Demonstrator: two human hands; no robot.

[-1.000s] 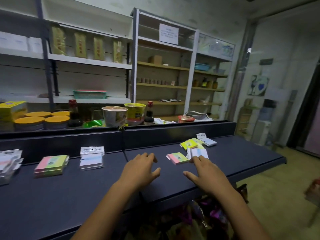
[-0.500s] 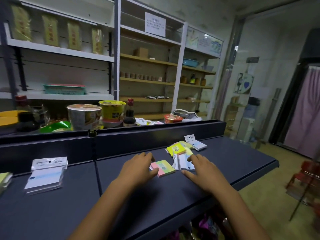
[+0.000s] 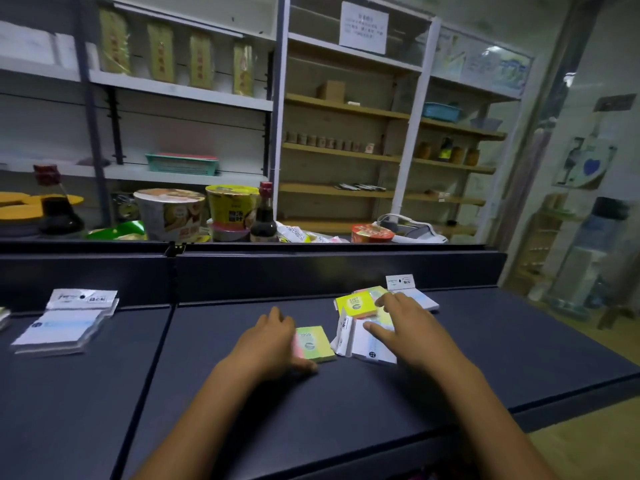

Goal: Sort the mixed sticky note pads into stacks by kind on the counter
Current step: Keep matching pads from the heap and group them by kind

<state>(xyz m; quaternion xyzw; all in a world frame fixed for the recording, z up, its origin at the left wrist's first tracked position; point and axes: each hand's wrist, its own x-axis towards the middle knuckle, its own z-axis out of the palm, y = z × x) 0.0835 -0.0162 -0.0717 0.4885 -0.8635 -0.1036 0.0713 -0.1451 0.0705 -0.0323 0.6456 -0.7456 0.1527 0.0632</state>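
Since the earlier frame, the left hand (image 3: pixel 268 341) was closed around the pastel pad (image 3: pixel 313 342) on the counter (image 3: pixel 381 410); the right hand (image 3: pixel 403 327) was rested flat, fingers spread, on the mixed pile (image 3: pixel 363 327). Pickup step judged underway; carrying leftward to a matching stack appeared required next.

pastel pad (image 3: pixel 314 342), pink-to-green bands with a round label, lay flat on the dark counter (image 3: pixel 346 427) near the middle, its left edge hidden. just right of it, white pads in clear sleeves (image 3: pixel 363 344) lay overlapped and skewed, one header card tipped up at the left. behind these, a yellow pad (image 3: pixel 353 304) with an orange edge rested tilted on another pastel pad (image 3: pixel 375 292). farther back right, a white pad (image 3: pixel 417 296), header card standing against the counter's back wall. well apart on the left, a loose stack of white sleeved pads (image 3: pixel 65 322), flat, slightly fanned.
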